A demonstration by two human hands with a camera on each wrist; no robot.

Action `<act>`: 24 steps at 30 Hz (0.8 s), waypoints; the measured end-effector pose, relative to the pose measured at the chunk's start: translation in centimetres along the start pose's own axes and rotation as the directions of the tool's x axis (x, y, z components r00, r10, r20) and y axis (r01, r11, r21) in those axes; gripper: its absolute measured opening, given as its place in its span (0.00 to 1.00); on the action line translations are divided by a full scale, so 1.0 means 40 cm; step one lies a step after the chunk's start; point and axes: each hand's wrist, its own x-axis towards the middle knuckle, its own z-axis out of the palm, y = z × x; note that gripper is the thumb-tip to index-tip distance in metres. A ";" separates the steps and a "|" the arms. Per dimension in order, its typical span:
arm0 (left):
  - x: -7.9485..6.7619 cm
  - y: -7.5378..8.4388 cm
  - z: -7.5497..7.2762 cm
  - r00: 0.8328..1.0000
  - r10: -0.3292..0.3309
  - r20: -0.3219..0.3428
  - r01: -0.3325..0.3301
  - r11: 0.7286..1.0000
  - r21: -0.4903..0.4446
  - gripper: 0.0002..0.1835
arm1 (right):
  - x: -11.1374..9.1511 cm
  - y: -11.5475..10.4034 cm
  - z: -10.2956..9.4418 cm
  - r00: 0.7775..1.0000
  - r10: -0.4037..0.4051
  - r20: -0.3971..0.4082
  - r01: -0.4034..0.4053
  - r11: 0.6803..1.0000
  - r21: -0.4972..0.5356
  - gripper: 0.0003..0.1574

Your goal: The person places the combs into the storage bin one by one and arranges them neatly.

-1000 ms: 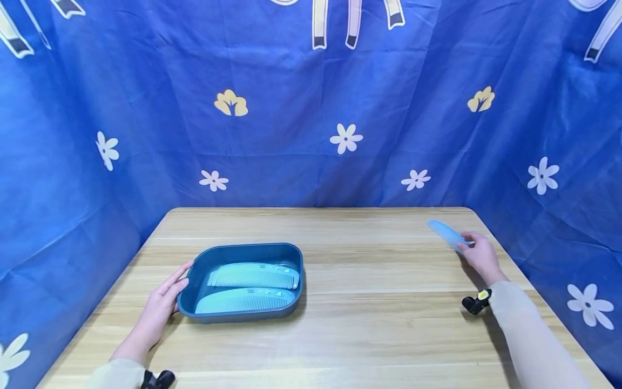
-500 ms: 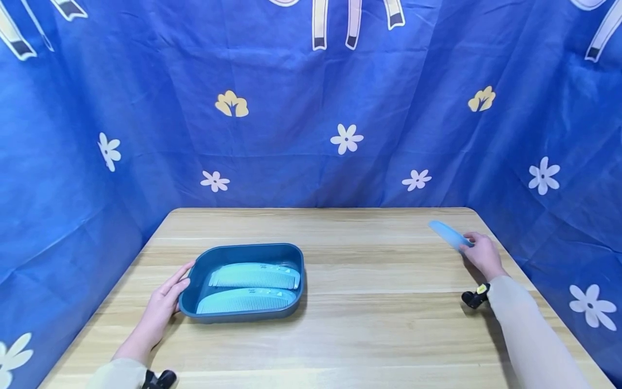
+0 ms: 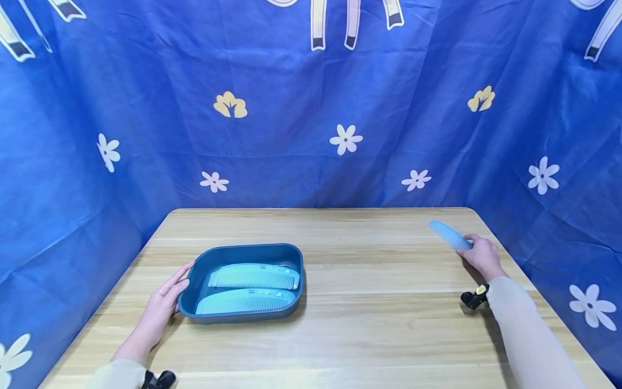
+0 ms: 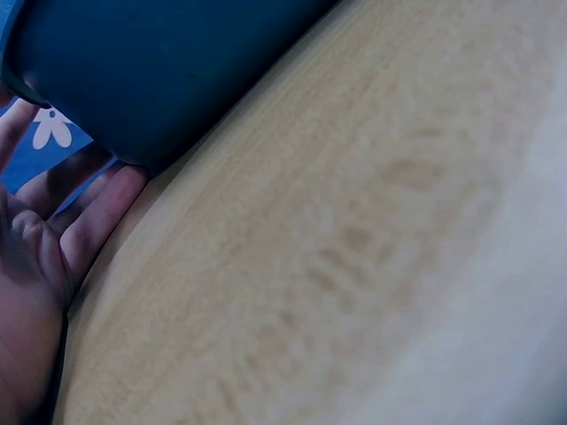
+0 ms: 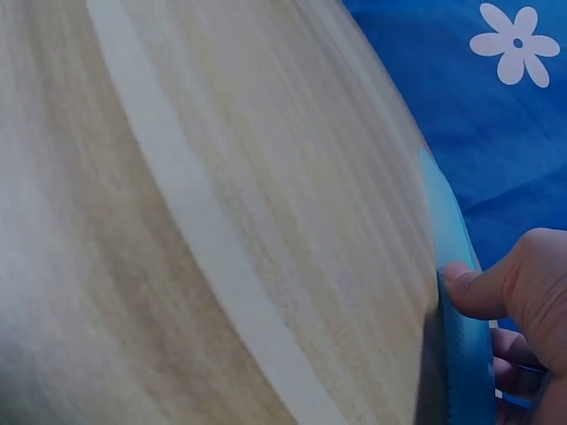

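In the head view, my left hand point(image 3: 162, 297) holds the left end of a dark teal plastic tub point(image 3: 196, 273), fingers at its rim. The left wrist view shows lower fingers point(image 4: 102, 212) against the bottom corner of the tub's wall. Two light blue combs lie side by side in the tub, a far comb point(image 3: 255, 276) and a near comb point(image 3: 245, 301). At the far right, my right hand point(image 3: 481, 257) pinches a third blue comb point(image 3: 449, 235). The right wrist view has the thumb on this comb point(image 5: 449, 226) and fingers behind it.
The wooden table point(image 3: 369, 319) has a rounded far edge. Blue cloth point(image 3: 291, 119) printed with white flowers hangs behind it and along both sides. Black wrist devices sit on both arms, the right one point(image 3: 475, 297) close over the table.
The right hand shifts slightly while keeping the comb, its fingertips now less visible behind the comb's near end. The left hand, the tub and the two combs in it stay put.
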 end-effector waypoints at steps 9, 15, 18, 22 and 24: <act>-0.004 -0.003 0.002 1.000 0.003 0.004 -0.003 1.000 -0.029 0.26 | 0.002 -0.003 -0.021 0.989 0.060 0.134 -0.066 0.997 0.038 0.44; -0.002 -0.005 0.001 1.000 -0.005 0.011 0.005 0.999 -0.032 0.26 | 0.003 -0.004 -0.031 0.972 0.096 0.215 -0.124 0.985 0.118 0.46; -0.001 -0.005 -0.001 1.000 -0.006 0.013 0.007 0.999 -0.038 0.26 | -0.001 -0.008 -0.034 0.967 0.109 0.231 -0.154 0.970 0.189 0.44; 0.001 -0.003 -0.002 1.000 0.000 0.006 0.000 0.999 -0.033 0.26 | -0.004 -0.014 -0.038 0.966 0.116 0.232 -0.179 0.946 0.269 0.43; 0.002 -0.001 -0.001 1.000 0.005 0.006 -0.005 1.000 -0.021 0.26 | -0.007 -0.016 -0.039 0.964 0.126 0.235 -0.193 0.938 0.288 0.43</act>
